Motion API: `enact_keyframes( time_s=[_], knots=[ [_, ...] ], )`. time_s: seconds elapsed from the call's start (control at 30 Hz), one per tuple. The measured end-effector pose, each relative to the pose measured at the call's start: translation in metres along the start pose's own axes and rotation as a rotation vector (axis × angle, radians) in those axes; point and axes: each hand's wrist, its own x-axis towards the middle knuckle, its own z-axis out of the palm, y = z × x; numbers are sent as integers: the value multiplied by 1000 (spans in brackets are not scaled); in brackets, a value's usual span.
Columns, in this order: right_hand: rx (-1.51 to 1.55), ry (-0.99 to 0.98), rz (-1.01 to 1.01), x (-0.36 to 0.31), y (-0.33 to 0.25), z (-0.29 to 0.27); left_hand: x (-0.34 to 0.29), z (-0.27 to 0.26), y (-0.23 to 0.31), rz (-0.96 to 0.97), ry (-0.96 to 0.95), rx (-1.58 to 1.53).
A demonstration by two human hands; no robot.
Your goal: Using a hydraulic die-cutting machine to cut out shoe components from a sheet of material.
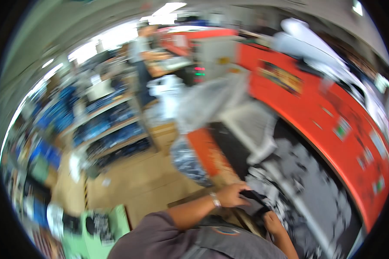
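My left hand [233,194], a silvery band round its wrist, is closed at the near end of the long machine bed. Its fingers grip one end of a small black cloth piece [258,199]. At the other end, closed on the same piece, is my right hand [273,222], lower and further right. Motion blur hides the fingertips. Just beyond both hands, a heap of grey and black cloth pieces [263,183] lies loosely. Dark grey cut pieces [309,179] are spread over the bed beside it.
A long red machine housing [307,108] runs along the right. Clear plastic film [220,97] drapes over the far bed. Shelves of folded blue cloth [110,123] stand left, beyond the tan floor [138,185]. A light green table [80,239] is near left. Another person [140,49] stands far off.
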Motion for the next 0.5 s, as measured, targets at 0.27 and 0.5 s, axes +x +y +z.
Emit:
enact_keyframes(
  time_s=[0.27,0.5],
  knots=[
    [-637,-159,-164,-27,-65,3,-134,-7,-45,141,1130,-1307],
    [-652,-35,-766,7,-87,-11,-229,129,-54,-243,1637,-1526]
  ],
)
